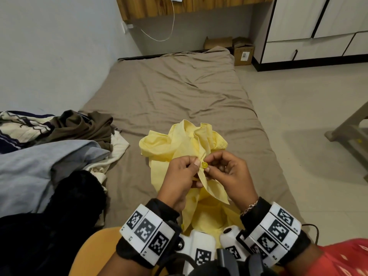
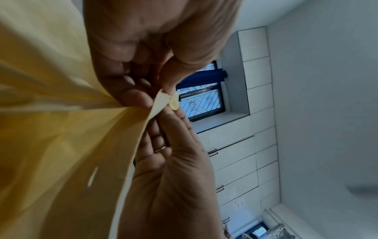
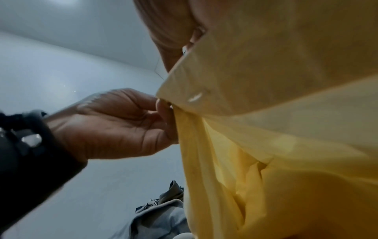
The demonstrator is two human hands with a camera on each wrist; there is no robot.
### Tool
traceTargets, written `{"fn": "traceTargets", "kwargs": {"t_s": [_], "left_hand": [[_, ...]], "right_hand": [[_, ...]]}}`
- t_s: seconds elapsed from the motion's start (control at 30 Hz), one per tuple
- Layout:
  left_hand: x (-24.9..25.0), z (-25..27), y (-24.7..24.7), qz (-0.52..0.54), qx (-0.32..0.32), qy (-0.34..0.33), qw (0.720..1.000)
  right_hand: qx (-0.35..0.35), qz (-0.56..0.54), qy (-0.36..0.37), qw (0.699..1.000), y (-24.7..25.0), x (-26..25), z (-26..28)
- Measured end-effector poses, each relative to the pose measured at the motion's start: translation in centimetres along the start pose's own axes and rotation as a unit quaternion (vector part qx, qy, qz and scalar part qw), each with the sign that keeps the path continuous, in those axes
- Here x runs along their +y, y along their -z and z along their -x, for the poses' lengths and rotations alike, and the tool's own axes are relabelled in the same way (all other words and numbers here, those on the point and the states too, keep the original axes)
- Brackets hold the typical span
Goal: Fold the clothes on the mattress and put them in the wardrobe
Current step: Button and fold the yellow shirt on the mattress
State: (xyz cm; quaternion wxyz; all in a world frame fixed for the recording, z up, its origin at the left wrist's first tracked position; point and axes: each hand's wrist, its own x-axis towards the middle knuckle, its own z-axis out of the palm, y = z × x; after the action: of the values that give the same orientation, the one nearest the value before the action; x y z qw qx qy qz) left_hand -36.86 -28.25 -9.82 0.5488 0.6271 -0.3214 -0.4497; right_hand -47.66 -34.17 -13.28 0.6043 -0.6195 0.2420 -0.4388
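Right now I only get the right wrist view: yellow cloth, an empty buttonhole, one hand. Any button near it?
Observer: Yes, head view: a small round yellow button sits between the left hand and right hand, both pinching the pale yellow cotton shirt at its edge.
Operator: Shirt lifted or down?
Observer: Its far part lies bunched on the brown-sheeted mattress.
Operator: Wardrobe?
Observer: The white black-trimmed wardrobe stands beyond the mattress, doors shut.

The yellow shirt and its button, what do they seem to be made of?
Yellow shirt: probably thin woven cotton or a cotton blend, matte; it creases sharply and light glows through it in the wrist views. Button: likely plastic, smooth, slightly translucent yellow, with a raised rim. Both hands pinch the cloth beside it.
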Motion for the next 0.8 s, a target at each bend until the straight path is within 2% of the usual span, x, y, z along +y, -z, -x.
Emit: {"fn": "traceTargets", "kwargs": {"t_s": [0.1,0.23,0.33,0.4,0.5,0.57,0.67,0.8], "left_hand": [[0.1,-0.1,0.3,0.027,0.006,0.002,1.0],[0.9,-1.3,0.5,0.051,0.071,-0.04,0.995],[2.5,-3.3,0.9,0.066,0.103,-0.051,0.991],[3.4,-4.8,1.0,0.071,0.074,-0.05,0.993],[2.8,-5.9,0.6,-0.009,-0.017,-0.045,0.999],[1.0,-5.7,0.5,-0.045,0.022,-0.046,0.998],[-2.7,-4.7,0.3,-0.045,0.105,-0.018,0.993],[-6.3,-4.4,-0.4,-0.085,0.113,0.006,0.99]], "right_hand": [[0.005,0.008,-0.01,1.0,0.1,-0.3,-0.3],[-0.055,0.05,-0.031,0.997,0.8,-0.5,-0.6],[-0.073,0.242,-0.009,0.967,1.6,0.2,-0.5],[-0.034,0.315,0.007,0.949,2.6,1.3,-0.7],[0.03,0.217,-0.071,0.973,4.0,2.8,-1.5],[0.073,0.143,-0.128,0.979,4.5,3.5,-1.9],[0.093,0.14,-0.145,0.975,4.7,3.5,-1.9],[0.096,0.116,-0.169,0.974,4.9,4.5,-1.8]]}}
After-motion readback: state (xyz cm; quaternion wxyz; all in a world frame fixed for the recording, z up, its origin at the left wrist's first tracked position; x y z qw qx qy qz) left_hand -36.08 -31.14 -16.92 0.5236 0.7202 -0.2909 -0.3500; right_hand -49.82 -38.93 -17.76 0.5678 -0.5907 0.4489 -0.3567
